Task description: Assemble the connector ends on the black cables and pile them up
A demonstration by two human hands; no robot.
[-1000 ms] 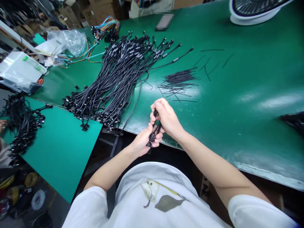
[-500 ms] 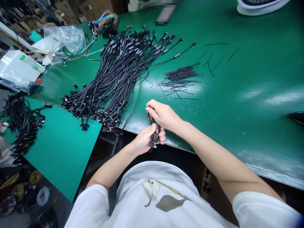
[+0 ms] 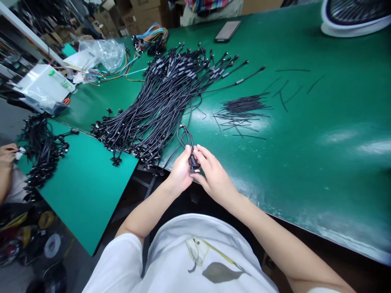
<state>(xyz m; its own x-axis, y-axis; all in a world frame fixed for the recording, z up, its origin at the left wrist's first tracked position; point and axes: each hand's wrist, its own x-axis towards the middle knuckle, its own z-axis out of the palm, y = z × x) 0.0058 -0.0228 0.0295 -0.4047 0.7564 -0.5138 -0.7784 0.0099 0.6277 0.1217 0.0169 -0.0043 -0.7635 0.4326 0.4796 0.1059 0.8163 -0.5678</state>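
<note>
A black cable (image 3: 185,135), folded into a small looped bundle, is held over the front edge of the green table. My left hand (image 3: 181,171) is closed on the bundle from the left, its thumb pressed against the loops. From the right, the fingers of my right hand (image 3: 212,171) curve against the same bundle, touching it beside a metal plug. The loops stick up above both hands. Beyond them lies a large pile of black cables (image 3: 165,97) with grey labels. To its right rests a heap of thin black ties (image 3: 244,106).
A phone (image 3: 227,31) and a white fan (image 3: 354,18) stand at the back. Plastic bags (image 3: 110,55), a white box (image 3: 44,85) and coloured wires (image 3: 155,34) fill the far left. More cables (image 3: 45,150) lie on a side table near another person's hand (image 3: 7,152).
My right hand has come down from above the bundle to its right side. The cable loops now stand up above my hands. The view has shifted, showing another person's hand at left.
</note>
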